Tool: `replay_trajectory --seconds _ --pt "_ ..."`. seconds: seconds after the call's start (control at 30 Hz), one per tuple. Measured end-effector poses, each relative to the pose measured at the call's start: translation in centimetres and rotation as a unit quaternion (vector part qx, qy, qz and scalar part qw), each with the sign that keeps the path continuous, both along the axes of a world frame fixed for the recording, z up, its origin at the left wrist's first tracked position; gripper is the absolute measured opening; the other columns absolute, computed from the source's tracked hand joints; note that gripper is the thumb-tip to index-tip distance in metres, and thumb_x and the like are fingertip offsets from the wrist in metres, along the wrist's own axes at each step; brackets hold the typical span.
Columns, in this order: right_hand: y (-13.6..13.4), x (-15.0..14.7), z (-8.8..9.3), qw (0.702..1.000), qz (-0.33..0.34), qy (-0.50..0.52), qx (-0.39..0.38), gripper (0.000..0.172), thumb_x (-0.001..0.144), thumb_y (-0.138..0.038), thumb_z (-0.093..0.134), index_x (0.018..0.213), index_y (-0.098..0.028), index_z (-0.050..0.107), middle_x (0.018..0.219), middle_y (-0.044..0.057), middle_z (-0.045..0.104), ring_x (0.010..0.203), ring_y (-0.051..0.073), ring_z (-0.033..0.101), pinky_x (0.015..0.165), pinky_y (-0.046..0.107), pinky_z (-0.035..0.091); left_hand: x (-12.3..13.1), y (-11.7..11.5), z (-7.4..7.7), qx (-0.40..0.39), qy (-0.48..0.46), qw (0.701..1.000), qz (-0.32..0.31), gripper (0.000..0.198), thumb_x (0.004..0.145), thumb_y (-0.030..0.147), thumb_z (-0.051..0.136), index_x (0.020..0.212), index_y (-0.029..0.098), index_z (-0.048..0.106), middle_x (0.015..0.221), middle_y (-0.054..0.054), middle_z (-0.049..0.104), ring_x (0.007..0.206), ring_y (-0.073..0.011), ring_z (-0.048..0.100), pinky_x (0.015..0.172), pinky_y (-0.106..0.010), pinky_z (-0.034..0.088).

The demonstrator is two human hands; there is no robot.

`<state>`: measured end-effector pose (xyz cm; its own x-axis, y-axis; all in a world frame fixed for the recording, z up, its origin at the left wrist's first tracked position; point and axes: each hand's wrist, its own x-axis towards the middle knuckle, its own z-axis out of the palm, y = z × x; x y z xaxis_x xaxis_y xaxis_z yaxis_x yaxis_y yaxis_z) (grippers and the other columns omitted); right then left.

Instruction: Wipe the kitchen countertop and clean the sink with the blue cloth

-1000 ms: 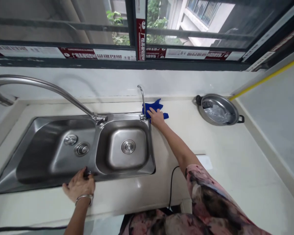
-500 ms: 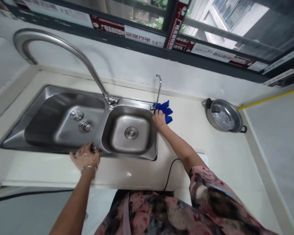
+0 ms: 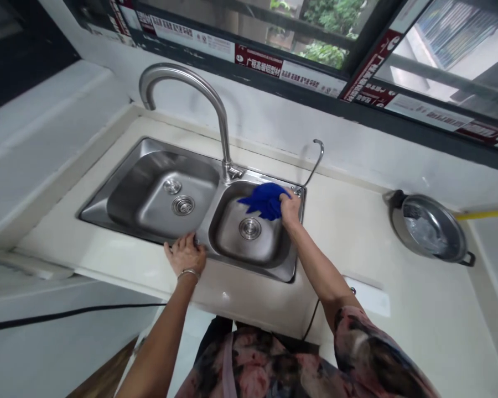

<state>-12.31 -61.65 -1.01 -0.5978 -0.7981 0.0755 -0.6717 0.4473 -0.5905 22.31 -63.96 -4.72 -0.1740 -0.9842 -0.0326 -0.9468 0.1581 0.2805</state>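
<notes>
A bunched blue cloth [image 3: 265,200] hangs from my right hand [image 3: 290,207], whose fingers are closed on it. The cloth is over the back part of the small right basin [image 3: 228,243], beside the slim tap [image 3: 318,160]. My left hand [image 3: 186,255] lies with fingers apart on the front rim of the steel double sink [image 3: 122,225]. Near its thumb side is a small dark fitting [image 3: 196,241] on the rim, partly hidden. The tall curved faucet [image 3: 221,110] rises behind the divider between the basins.
A steel pot [image 3: 402,232] with clear plastic inside stands at the right on the pale countertop [image 3: 348,232]. A white flat object [image 3: 373,298] lies near my right elbow. A dark cable [image 3: 313,318] crosses the front edge. The window frame [image 3: 299,74] runs along the back.
My right hand has carried the blue cloth from the counter beside the slim tap leftwards, over the small basin. My left hand stays on the front rim. The view has turned left.
</notes>
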Motion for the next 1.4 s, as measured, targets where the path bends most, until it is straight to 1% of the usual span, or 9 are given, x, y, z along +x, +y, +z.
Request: replay_trajectory --seconds 0.07,0.13,0.3,0.47,0.8,0.93,1.1,1.23,1.4 --pt "-2.4 -1.1 0.4 0.998 -0.032 0.03 -0.051 0.069 0.094 -0.026 0.024 0.159 -0.013 0.045 0.136 0.011 0.068 0.121 0.024 0.066 0.102 0.039 0.055 0.1 0.1 0.0 -0.01 0.006 1.0 0.0 0.051 0.091 0.029 0.047 0.134 0.013 0.067 0.14 -0.018 0.067 0.132 -0.036 0.056 0.127 -0.061 0.013" --pt "-4.6 -1.9 0.0 0.994 -0.007 0.086 -0.066 0.07 0.095 -0.025 0.025 0.163 -0.014 0.037 0.152 0.012 0.057 0.14 0.024 0.053 0.114 0.043 0.047 0.2 0.1 -0.2 -0.02 0.011 1.0 -0.004 0.049 0.09 0.028 0.048 0.133 0.014 0.068 0.139 -0.017 0.067 0.132 -0.0351 0.057 0.128 -0.061 0.013" --pt "-8.5 -1.0 -4.6 0.952 0.221 0.206 0.054 0.069 0.092 -0.022 0.039 0.159 -0.011 0.042 0.164 0.014 0.043 0.159 0.033 0.025 0.127 0.059 0.024 0.5 0.3 -1.0 -0.034 0.015 0.999 -0.004 0.048 0.09 0.027 0.05 0.133 0.017 0.068 0.139 -0.015 0.068 0.133 -0.034 0.057 0.128 -0.06 0.013" --pt "-12.1 -0.5 -7.0 0.904 0.323 0.269 0.075 0.066 0.089 -0.028 0.05 0.154 -0.013 0.051 0.161 0.012 0.048 0.16 0.041 0.014 0.128 0.068 0.013 0.4 0.5 -1.2 -0.038 0.027 0.999 0.002 0.048 0.089 0.025 0.051 0.132 0.017 0.069 0.138 -0.013 0.069 0.133 -0.0345 0.058 0.128 -0.061 0.014" --pt "-19.7 -4.3 -2.6 0.816 0.491 0.291 0.094 0.077 0.079 -0.04 0.076 0.15 -0.017 0.058 0.159 0.011 0.05 0.157 0.042 0.019 0.131 0.061 0.003 0.3 0.7 -0.9 -0.015 0.031 0.999 0.013 0.05 0.09 0.025 0.05 0.135 0.016 0.068 0.142 -0.013 0.067 0.135 -0.0346 0.057 0.128 -0.061 0.014" --pt "-22.5 -4.2 -2.0 0.801 0.53 0.265 0.091 0.063 0.089 -0.045 0.069 0.142 -0.012 0.064 0.158 0.015 0.051 0.157 0.038 0.021 0.129 0.059 0.011 0.2 0.7 -0.7 -0.006 0.03 0.999 0.011 0.05 0.089 0.025 0.051 0.135 0.018 0.068 0.14 -0.013 0.068 0.134 -0.035 0.057 0.128 -0.061 0.014" --pt "-21.2 -3.5 -3.4 0.836 0.474 0.263 0.086 0.057 0.085 -0.042 0.074 0.136 -0.017 0.069 0.161 0.012 0.048 0.157 0.038 0.021 0.129 0.058 0.015 0.3 0.6 -0.6 -0.003 0.029 0.999 0.013 0.05 0.089 0.026 0.05 0.135 0.02 0.068 0.142 -0.011 0.067 0.135 -0.0337 0.056 0.129 -0.059 0.012" --pt "-18.6 -2.6 -4.2 0.871 0.401 0.269 0.09 0.048 0.088 -0.041 0.069 0.132 -0.02 0.072 0.162 0.009 0.047 0.157 0.038 0.022 0.128 0.059 0.02 0.5 0.6 -0.7 -0.002 0.04 0.999 0.006 0.051 0.089 0.026 0.051 0.136 0.016 0.067 0.14 -0.013 0.068 0.134 -0.0352 0.057 0.128 -0.061 0.014" --pt "-14.0 -4.0 -4.3 0.881 0.344 0.303 0.113 0.054 0.091 -0.041 0.062 0.141 -0.023 0.066 0.163 0.008 0.047 0.158 0.038 0.02 0.126 0.062 0.025 0.4 0.6 -0.8 -0.014 0.045 0.999 0.005 0.05 0.09 0.026 0.05 0.136 0.017 0.067 0.14 -0.014 0.067 0.135 -0.0339 0.056 0.129 -0.06 0.014"
